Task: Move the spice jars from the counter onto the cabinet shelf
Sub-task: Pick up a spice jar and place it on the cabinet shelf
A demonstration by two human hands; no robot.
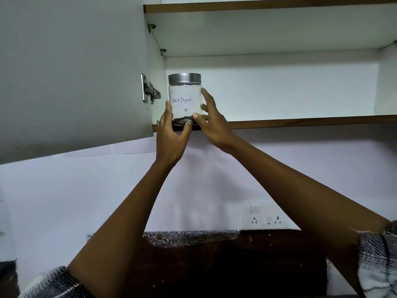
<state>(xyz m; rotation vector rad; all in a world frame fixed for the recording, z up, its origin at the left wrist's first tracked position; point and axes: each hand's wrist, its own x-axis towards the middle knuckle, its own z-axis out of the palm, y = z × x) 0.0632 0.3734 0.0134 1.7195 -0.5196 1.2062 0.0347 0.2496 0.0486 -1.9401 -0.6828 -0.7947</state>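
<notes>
Head view, the only one supplied: both arms reach up to an open wall cabinet. A clear jar [184,97] with a metal lid [184,78] and a handwritten "Black Pepper" label stands upright at the far left of the lower shelf [300,121], close to the side wall and the door hinge [150,90]. Its base sits at the shelf's front edge — whether the full base is on the board cannot be told, as fingers cover it.

Left hand [171,136] grips the jar's lower left side, thumb curled across the front near the base, fingers wrapped behind. Right hand [211,123] holds the right side, thumb low on the front, fingers spread up the glass. Both hands are curled round the jar; neither is free.

Key relation: the jar's long axis is vertical and it lies directly between the two hands, with shelf depth open behind it. Judgement: the coming move is a short push rearward, then release — both hands are equally near. Risk: tipping if released at the edge.

Below, a wall socket [265,218] and dark counter [193,237] show.
</notes>
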